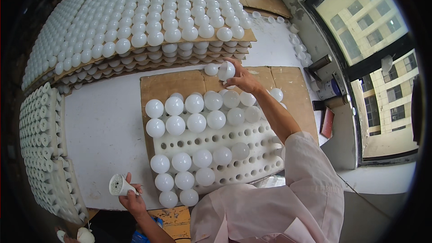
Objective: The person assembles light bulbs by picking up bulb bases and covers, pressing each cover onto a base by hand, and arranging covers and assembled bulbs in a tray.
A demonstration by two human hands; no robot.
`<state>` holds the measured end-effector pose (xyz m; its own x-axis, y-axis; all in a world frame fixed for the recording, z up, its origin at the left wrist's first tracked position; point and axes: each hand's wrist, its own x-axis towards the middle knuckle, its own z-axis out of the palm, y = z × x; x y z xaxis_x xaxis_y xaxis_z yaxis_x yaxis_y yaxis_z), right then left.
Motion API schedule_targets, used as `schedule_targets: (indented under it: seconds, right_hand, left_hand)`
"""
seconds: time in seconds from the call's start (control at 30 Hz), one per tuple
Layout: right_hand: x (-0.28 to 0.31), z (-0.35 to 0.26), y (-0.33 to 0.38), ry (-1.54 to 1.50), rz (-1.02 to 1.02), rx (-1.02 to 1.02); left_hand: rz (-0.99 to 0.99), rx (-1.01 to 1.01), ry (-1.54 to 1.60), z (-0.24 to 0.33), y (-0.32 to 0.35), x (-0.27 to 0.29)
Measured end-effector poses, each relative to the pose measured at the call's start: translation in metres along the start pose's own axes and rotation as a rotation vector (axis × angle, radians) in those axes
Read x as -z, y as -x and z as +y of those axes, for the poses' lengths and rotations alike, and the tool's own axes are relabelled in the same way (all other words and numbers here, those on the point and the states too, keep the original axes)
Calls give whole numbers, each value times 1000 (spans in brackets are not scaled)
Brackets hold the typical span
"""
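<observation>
A white table (103,126) is carrying a sheet of cardboard (175,83) and a white foam tray (225,141) with holes, partly filled with white bulbs (196,122). The right hand (242,77) is reaching to the tray's far edge, fingers wrapped around a bulb cover (226,70). The left hand (131,199), at the table's near edge, is gripping a white bulb base (119,185). Stacked trays of bulbs (148,13) are filling the far side, and a window (369,40) is showing buildings to the right.
</observation>
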<state>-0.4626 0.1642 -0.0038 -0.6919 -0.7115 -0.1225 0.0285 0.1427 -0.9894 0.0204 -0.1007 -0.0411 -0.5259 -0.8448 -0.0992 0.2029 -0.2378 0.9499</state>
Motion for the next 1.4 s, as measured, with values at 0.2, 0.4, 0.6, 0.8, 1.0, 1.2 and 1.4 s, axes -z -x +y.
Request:
schedule_targets:
  seconds: [0.2, 0.4, 0.6, 0.8, 1.0, 1.2, 1.4]
  right_hand:
    - [-51, -5, 110, -330, -227, 37]
    - [-89, -5, 186, -229, -317, 66]
    - [-113, -12, 220, -115, -353, 200]
    - [-119, -25, 230, 107, -472, 269]
    - [-132, -26, 232, 198, -534, 281]
    - [-143, -39, 238, 513, -642, 288]
    - [-152, -39, 245, 586, -696, 299]
  left_hand:
    - [-574, 218, 14, 13, 37, -104]
    - [-785, 298, -178, 9, 67, -166]
    - [-910, 354, -213, 19, 87, -166]
    - [-931, 266, -262, 19, 102, -151]
    - [-897, 304, -223, 22, 114, -140]
    - [-872, 333, -388, 30, 119, -136]
    - [-875, 338, -561, 26, 124, -135]
